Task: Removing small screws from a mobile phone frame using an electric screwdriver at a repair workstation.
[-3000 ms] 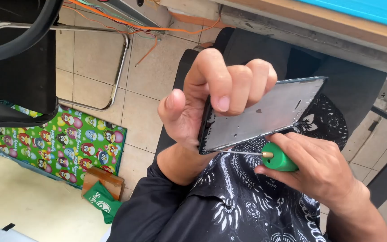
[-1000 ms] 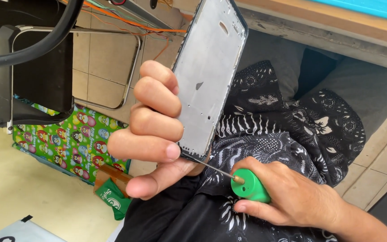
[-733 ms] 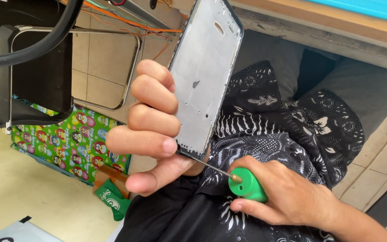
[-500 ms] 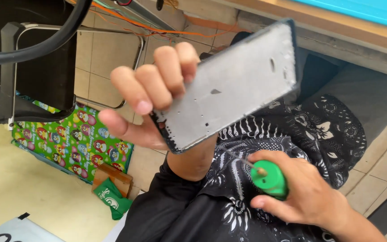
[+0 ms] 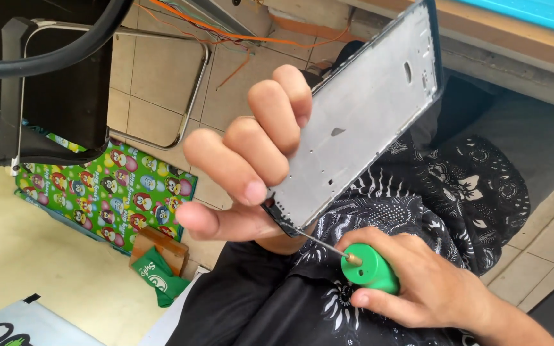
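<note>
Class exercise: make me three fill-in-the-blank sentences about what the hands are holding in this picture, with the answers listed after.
1. The left hand holds a flat grey phone ____.
2. The right hand grips a screwdriver with a ____ handle.
3. The screwdriver's tip meets the frame at its ____ corner.

Answers: frame; green; bottom

head-worn camera, looking steeply down, close over lap

frame [image 5: 360,122] right of left fingers [image 5: 251,141] | screwdriver [image 5: 354,259] below them, tip seemingly touching frame corner | chair [image 5: 52,83] far left
</note>
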